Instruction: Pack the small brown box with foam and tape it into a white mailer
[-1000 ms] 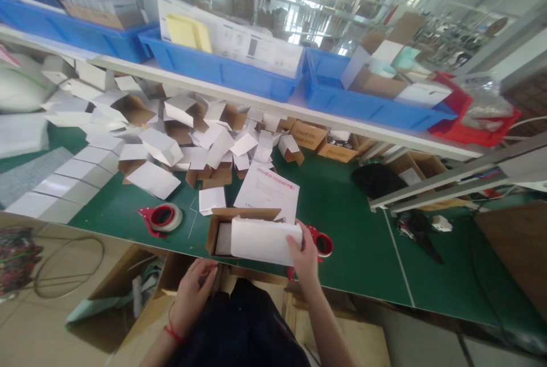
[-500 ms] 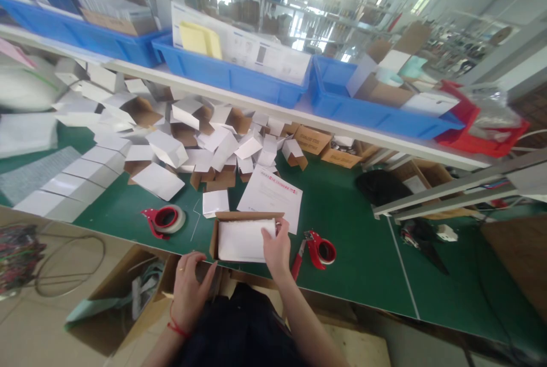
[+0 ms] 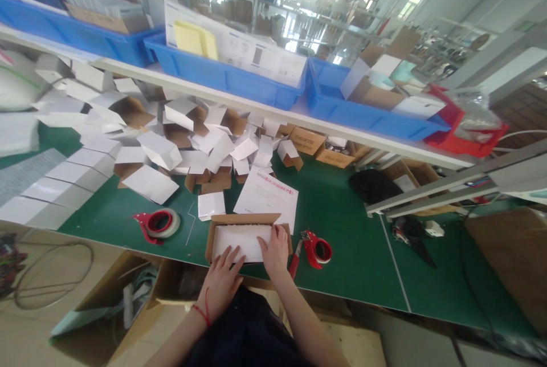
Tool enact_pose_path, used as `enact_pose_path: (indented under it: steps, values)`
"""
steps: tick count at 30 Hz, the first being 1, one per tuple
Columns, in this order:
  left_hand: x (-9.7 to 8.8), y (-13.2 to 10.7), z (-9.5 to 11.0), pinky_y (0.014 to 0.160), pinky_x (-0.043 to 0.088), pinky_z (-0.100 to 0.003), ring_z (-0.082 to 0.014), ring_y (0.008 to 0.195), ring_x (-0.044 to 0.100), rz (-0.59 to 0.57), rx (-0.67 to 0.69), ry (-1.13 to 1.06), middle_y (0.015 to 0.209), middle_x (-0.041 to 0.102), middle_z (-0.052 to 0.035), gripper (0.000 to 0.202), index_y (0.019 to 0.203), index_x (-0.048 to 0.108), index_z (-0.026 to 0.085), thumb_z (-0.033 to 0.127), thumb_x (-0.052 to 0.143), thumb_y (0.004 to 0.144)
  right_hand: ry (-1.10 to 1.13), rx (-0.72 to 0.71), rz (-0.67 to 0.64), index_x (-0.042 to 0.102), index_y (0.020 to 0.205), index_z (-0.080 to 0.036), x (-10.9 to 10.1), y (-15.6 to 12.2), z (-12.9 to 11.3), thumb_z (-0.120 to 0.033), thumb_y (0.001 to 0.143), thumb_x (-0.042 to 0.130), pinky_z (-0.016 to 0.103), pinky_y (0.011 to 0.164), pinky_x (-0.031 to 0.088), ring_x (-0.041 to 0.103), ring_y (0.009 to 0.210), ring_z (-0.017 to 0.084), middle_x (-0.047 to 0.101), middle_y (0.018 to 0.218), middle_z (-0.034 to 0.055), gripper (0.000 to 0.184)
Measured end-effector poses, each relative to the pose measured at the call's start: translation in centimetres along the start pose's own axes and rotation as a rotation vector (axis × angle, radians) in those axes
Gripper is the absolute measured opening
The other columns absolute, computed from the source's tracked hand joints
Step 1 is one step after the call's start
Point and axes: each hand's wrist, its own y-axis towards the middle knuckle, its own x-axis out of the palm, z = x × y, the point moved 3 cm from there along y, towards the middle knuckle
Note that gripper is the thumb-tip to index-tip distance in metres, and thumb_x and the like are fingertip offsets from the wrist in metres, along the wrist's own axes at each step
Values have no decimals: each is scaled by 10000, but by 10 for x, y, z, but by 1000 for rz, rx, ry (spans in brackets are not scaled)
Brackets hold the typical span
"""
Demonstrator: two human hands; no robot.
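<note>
In front of me at the table's edge lies an open brown cardboard box (image 3: 245, 219) with a flat white insert (image 3: 239, 237) inside it. My left hand (image 3: 223, 276) rests on the insert's near left part, fingers spread. At the right end of the box, my right hand (image 3: 276, 250) has its thumb on the insert and its fingers over the end, with a gap between thumb and fingers. The fingertips there are partly hidden. Right of the box is a red tape dispenser (image 3: 317, 249); another tape dispenser (image 3: 158, 224) lies to the left.
Behind the box are a printed paper sheet (image 3: 267, 196) and a small white box (image 3: 211, 206). Several folded white cartons (image 3: 160, 149) are heaped below a shelf carrying blue bins (image 3: 231, 79). A row of white boxes (image 3: 64, 184) stands left. Cardboard boxes (image 3: 106, 293) sit under the table.
My left hand has moved from the table edge up onto the insert. The insert now sits more evenly in the box, and my right hand stays at its right end. The view has shifted slightly.
</note>
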Motion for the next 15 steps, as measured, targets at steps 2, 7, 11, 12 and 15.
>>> enact_pose_path:
  steps: [2, 7, 11, 12, 15]
  values:
    - [13, 1, 1, 1033, 497, -506, -341, 1397, 454, -66, -25, 40, 1503, 521, -83, 525, 1354, 603, 266, 116, 553, 854, -19, -40, -93, 524, 1367, -138, -6, -7, 1, -171, 891, 543, 475, 1055, 458, 523, 1211, 331, 534, 1314, 184, 478]
    - [13, 3, 4, 1056, 465, -538, -344, 1409, 438, -141, -63, 88, 1524, 497, -83, 538, 1363, 611, 276, 96, 538, 862, -144, -60, -317, 566, 1349, -129, 0, -27, 3, -47, 787, 625, 404, 1058, 479, 508, 1277, 319, 515, 1401, 177, 571]
    - [7, 5, 5, 1062, 435, -601, -373, 1433, 394, -176, -89, 135, 1555, 455, -79, 562, 1387, 595, 304, 87, 526, 873, -278, -117, -378, 567, 1354, -126, -1, -27, -4, -110, 855, 638, 429, 1031, 472, 522, 1220, 321, 546, 1377, 171, 504]
    - [7, 5, 5, 1066, 433, -599, -372, 1438, 385, -188, -89, 137, 1561, 446, -74, 576, 1392, 591, 311, 77, 521, 870, -307, -140, -390, 586, 1327, -137, -3, -25, -7, -141, 877, 635, 444, 1007, 474, 529, 1189, 325, 577, 1332, 160, 453]
    - [12, 7, 5, 1094, 418, -579, -361, 1449, 371, -223, -91, 129, 1572, 431, -58, 608, 1391, 594, 313, 48, 510, 850, -373, -185, -429, 646, 1219, -156, -9, -19, -14, -210, 925, 609, 465, 920, 483, 551, 1087, 331, 646, 1158, 128, 301]
